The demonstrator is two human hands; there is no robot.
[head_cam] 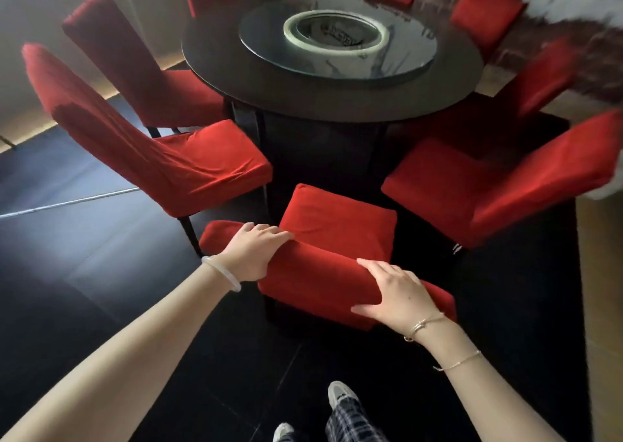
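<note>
Head view: red-covered chair (337,226) stands just near of the round table (303,101), seat facing it. Left hand (251,251) and right hand (396,293) wrap the backrest top, fingers curled over it. Frame probably rigid and moderately heavy. The soft cover may slip, so grasp the rail beneath.

— What stands on the dark floor (84,290)?
— A round table (212,61) at the upper centre; around it the middle chair (337,222), a left chair (209,158), a right chair (438,178), all red.
</note>
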